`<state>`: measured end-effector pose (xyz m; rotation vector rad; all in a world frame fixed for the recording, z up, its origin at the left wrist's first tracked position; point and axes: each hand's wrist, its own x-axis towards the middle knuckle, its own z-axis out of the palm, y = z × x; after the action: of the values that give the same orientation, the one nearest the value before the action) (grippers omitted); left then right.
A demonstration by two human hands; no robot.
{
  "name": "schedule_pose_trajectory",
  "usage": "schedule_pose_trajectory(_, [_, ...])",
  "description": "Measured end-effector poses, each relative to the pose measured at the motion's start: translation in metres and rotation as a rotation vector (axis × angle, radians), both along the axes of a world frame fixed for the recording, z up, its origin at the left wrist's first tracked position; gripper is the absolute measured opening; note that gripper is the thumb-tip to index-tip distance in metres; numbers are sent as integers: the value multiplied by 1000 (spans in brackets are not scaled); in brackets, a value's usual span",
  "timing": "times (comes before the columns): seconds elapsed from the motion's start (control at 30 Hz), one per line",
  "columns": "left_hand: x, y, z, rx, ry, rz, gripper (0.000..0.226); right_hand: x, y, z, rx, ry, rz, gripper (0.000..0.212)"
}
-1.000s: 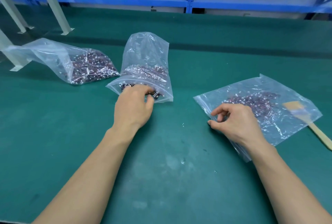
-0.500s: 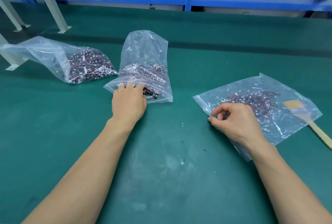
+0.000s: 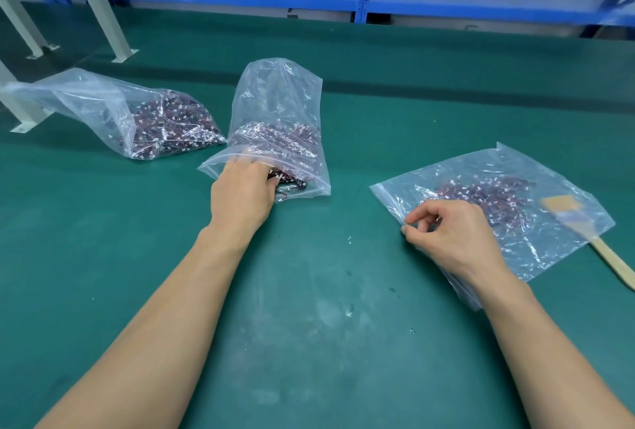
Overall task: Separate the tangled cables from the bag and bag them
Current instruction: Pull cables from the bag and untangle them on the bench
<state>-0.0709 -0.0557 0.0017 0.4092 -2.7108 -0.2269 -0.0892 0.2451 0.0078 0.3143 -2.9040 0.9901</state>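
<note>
Head view, the only one.

Left hand (image 3: 242, 193), centre of frame: since a second ago the fingers have gone from resting at the mouth of the middle bag (image 3: 280, 112) to reaching inside it; their tips are now under the plastic, curled onto a small dark clump of cables (image 3: 290, 183) just inside the opening. Whether the clump is truly clamped I cannot tell, as the film blurs the fingertips.

Right hand (image 3: 453, 239), lower right of centre: unchanged in place; thumb and forefinger pinch the near-left edge of the flat bag (image 3: 498, 201), the other fingers loosely curled.

Flat bag: lies on the green mat (image 3: 309, 325), holding a thin spread of cables (presumably those already sorted).

Third bag (image 3: 113, 112), upper left: slumped on its side, well filled, untouched.

Wooden-handled brush (image 3: 604, 253), right edge: partly under the flat bag's far corner.

Reading: the step in hand is a fresh draw from the middle bag, with the receiving bag held ready. Much stock remains, so the task looks far from done.
</note>
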Motion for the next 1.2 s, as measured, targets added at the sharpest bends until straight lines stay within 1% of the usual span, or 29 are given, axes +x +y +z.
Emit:
schedule_pose_trajectory(0.07, [1,0,-1,-10,-26,2,23,0,0,0,3,1,0,16])
schedule_pose_trajectory(0.27, [4,-1,-1,-34,-50,-14,12,-1,0,-1,4,1,3,15])
schedule_pose_trajectory(0.37, [4,-3,2,11,-7,-20,10,-1,1,-1,3,6,7,15])
schedule_pose_trajectory(0.57, [5,-5,5,107,119,-60,21,-1,1,-1,1,11,12,17])
schedule_pose_trajectory(0.73, [8,-7,7,187,241,-9,23,-2,2,-1,-3,12,18,18])
schedule_pose_trajectory(0.97, [7,-8,4,228,272,-10,18,-2,3,-1,-12,2,14,16])
schedule_pose_trajectory(1.2, [13,-5,8,190,302,48,17,-2,2,-1,-11,-2,17,16])
